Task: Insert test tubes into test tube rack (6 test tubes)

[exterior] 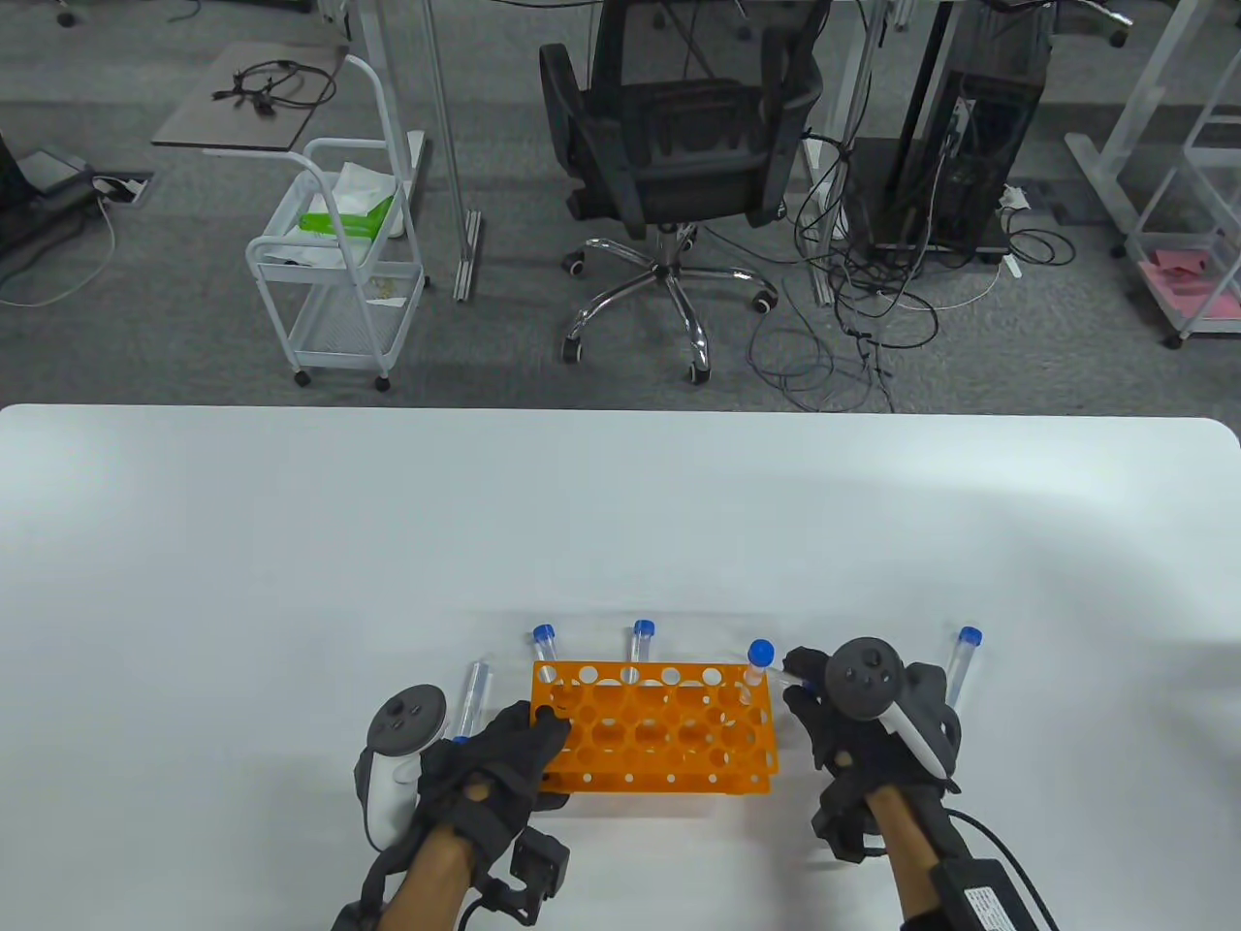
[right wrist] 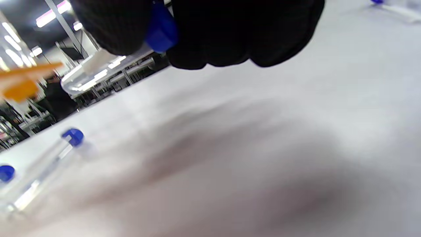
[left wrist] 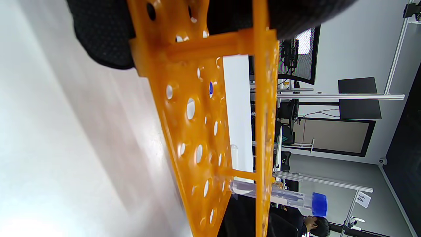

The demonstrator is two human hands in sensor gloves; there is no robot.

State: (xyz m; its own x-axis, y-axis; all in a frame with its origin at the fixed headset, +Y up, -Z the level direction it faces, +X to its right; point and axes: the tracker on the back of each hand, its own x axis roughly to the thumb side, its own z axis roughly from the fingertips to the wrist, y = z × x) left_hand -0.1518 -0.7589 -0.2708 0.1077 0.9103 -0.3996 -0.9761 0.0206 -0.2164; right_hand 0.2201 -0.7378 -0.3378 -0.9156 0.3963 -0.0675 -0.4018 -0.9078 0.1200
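The orange rack (exterior: 669,732) stands near the table's front edge. My left hand (exterior: 528,737) grips its left end; in the left wrist view my gloved fingers (left wrist: 102,39) wrap the rack (left wrist: 194,112). One blue-capped tube (exterior: 756,671) stands in the rack's back right corner hole and also shows in the left wrist view (left wrist: 289,197). My right hand (exterior: 810,690) is just right of the rack. It pinches another tube by its blue cap (right wrist: 159,29), and the clear body (right wrist: 88,70) points toward the rack.
Loose tubes lie on the table: two behind the rack (exterior: 544,643) (exterior: 641,642), one left of it (exterior: 473,693), and one right of my right hand (exterior: 962,664). An office chair (exterior: 679,145) and a white cart (exterior: 339,262) stand beyond the table's far edge.
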